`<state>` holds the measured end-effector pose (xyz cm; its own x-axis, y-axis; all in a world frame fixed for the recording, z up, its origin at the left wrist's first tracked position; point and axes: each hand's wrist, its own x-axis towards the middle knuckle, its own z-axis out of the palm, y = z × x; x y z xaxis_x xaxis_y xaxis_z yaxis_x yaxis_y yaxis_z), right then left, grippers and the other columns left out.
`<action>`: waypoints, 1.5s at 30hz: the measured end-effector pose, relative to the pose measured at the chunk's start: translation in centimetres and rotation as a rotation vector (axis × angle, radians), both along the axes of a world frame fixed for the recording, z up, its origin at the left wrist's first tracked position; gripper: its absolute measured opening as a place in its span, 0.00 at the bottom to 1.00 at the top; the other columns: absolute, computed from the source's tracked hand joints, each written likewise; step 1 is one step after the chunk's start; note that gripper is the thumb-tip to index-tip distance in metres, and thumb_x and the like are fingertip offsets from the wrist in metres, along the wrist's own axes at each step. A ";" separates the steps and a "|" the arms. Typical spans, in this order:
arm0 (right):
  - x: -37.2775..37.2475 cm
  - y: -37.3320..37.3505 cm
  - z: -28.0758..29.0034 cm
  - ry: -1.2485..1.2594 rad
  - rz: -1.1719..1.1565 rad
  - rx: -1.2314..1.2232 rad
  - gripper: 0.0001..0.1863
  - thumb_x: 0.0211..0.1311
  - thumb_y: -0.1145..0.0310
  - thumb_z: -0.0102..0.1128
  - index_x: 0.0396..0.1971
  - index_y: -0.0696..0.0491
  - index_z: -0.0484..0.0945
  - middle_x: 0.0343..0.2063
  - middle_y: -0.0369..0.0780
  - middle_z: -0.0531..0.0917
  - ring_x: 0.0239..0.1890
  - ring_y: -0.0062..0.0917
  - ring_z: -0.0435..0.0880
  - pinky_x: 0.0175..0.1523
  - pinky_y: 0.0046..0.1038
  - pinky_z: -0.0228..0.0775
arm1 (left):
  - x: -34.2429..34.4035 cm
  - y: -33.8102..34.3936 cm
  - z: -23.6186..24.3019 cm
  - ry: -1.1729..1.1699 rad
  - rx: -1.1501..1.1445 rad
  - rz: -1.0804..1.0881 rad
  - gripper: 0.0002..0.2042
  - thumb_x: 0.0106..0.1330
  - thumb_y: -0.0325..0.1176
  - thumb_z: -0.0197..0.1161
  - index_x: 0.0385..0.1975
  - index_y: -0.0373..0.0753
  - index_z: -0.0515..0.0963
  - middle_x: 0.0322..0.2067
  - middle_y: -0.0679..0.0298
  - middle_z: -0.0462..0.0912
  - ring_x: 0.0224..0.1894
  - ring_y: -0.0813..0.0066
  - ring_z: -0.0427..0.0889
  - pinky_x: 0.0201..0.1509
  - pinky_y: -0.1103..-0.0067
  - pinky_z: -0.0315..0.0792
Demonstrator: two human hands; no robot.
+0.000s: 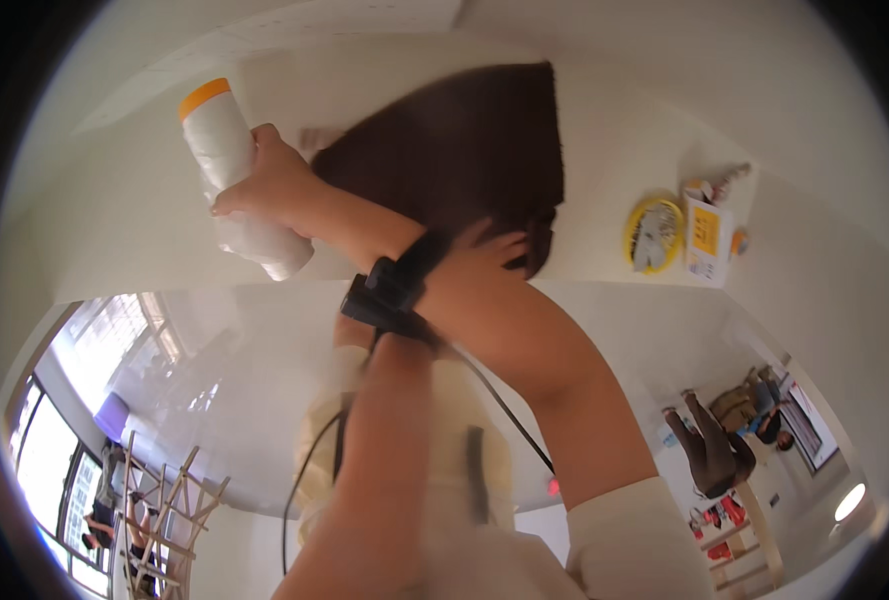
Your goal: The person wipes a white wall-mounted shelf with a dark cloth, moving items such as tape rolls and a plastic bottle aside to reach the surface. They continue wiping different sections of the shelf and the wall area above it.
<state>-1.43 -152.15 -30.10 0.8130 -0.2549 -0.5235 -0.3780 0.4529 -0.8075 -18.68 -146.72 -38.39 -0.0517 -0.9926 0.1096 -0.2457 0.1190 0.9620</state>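
Observation:
My right arm crosses over my left. In its grip my right hand (276,185) holds a roll of white plastic film (226,150) with an orange band at its far end, tilted over the white table at the left. My left hand (491,245) shows partly behind the right forearm, blurred. Its fingers are stretched out over the near edge of a dark brown cloth (464,140). The cloth lies spread on the table at the centre. A black device (389,292) with cables sits where the wrists cross, so I cannot tell which wrist bears it.
On the table's right stand a round yellow container (654,237) with grey pieces inside and a white box (704,238) with a yellow label. Beyond the near table edge are a wooden rack (169,520) on the left and people in the room on both sides.

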 end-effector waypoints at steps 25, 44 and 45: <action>-34.9 -12.3 1.4 0.695 -0.811 -1.091 0.29 0.44 0.67 0.74 0.46 0.56 0.68 0.44 0.41 0.73 0.49 0.27 0.72 0.54 0.30 0.66 | 1.4 -1.1 1.5 -1.044 -0.091 -0.233 0.21 0.49 0.43 0.63 0.47 0.62 0.73 0.57 0.74 0.69 0.65 0.77 0.61 0.67 0.55 0.51; -38.3 -13.0 -3.5 0.869 -0.759 -1.205 0.47 0.32 0.59 0.80 0.49 0.58 0.57 0.49 0.45 0.63 0.54 0.38 0.64 0.60 0.40 0.56 | 1.5 -1.5 2.2 -1.044 -0.051 -0.271 0.23 0.51 0.46 0.65 0.49 0.61 0.71 0.60 0.74 0.66 0.67 0.76 0.56 0.69 0.54 0.47; -38.4 -12.9 -3.5 0.802 -0.771 -1.209 0.47 0.32 0.61 0.80 0.49 0.59 0.56 0.50 0.46 0.63 0.55 0.39 0.63 0.60 0.39 0.56 | 1.5 -1.5 2.3 -1.050 -0.069 -0.263 0.22 0.51 0.45 0.64 0.48 0.61 0.72 0.59 0.73 0.67 0.67 0.76 0.58 0.69 0.55 0.48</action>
